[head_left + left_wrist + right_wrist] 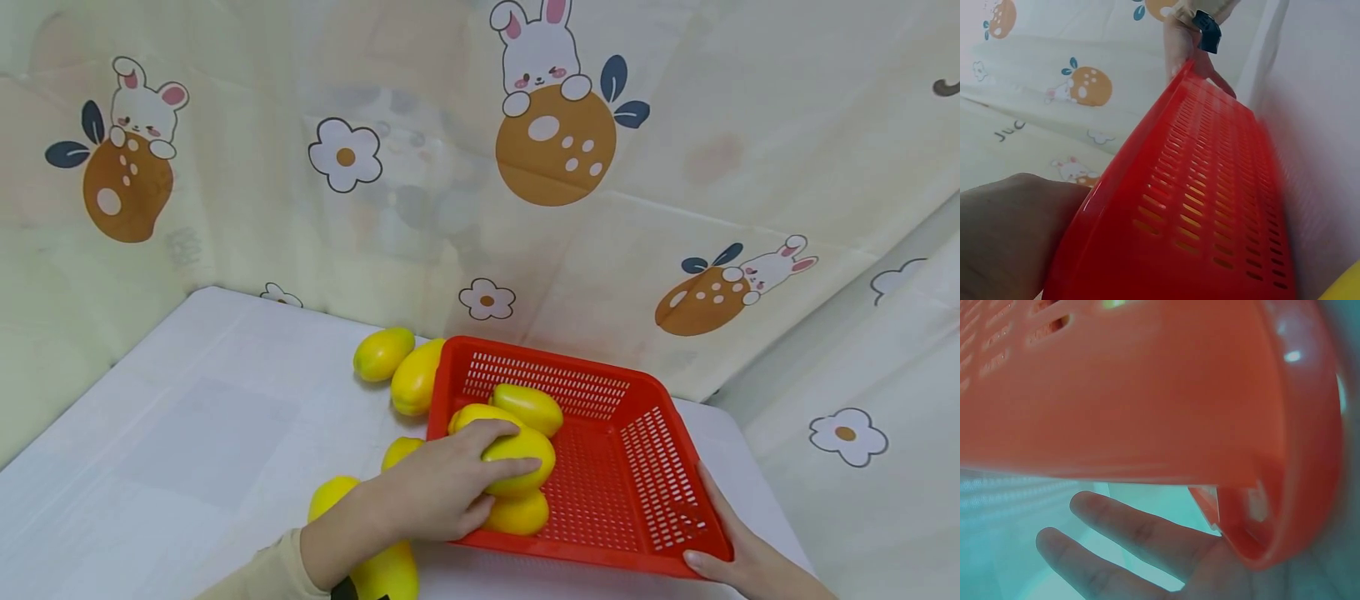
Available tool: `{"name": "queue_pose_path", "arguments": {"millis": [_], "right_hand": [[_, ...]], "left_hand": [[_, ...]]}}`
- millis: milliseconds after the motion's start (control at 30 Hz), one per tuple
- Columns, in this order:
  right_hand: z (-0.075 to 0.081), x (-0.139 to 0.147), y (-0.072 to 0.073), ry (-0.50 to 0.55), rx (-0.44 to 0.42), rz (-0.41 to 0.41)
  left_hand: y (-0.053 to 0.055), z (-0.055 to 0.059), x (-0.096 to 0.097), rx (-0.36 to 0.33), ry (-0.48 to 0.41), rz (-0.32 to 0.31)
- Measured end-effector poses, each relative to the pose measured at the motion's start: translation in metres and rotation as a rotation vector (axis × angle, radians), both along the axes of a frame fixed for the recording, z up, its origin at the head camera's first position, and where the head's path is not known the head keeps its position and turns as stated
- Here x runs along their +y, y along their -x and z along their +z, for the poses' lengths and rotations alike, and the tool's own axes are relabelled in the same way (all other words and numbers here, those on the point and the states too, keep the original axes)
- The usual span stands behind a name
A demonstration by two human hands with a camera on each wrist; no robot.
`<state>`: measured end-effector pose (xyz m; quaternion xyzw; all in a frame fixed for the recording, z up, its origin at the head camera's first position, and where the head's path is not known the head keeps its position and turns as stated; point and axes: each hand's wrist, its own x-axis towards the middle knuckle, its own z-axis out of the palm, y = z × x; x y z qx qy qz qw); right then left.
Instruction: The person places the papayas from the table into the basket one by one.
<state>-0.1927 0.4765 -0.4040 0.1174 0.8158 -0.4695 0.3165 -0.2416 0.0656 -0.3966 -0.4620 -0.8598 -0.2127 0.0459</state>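
Note:
In the head view my left hand (450, 479) reaches over the near left side of a red plastic basket (678, 450). Its fingers and thumb curl round a yellow mango (536, 454) inside. Another yellow fruit (528, 408) lies just behind that one, and a third (517, 512) sits below it. At the basket's near right corner my right hand (738, 542) holds the rim, thumb on top. The right wrist view shows two extended fingers (1141, 534) beneath the basket's wall. My left hand (1016, 234) is only partly visible in the left wrist view, beside the rim.
Two yellow fruits (382, 354) (416, 379) lie on the white table (202, 433) outside the basket's far left corner. More yellow fruit (390, 575) lies near and under my left forearm. A curtain printed with rabbits (420, 250) hangs behind the table.

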Motion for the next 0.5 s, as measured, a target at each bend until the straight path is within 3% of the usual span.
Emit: {"name": "queue_pose_path", "arguments": {"millis": [200, 500], "right_hand": [[-0.0017, 0.0022, 0.0, 0.021, -0.001, 0.005], [-0.0016, 0.0021, 0.0009, 0.026, 0.001, 0.017]], "left_hand": [[-0.0016, -0.0005, 0.003, 0.023, -0.011, -0.004], [-0.0018, -0.0033, 0.0069, 0.056, -0.082, 0.07]]}}
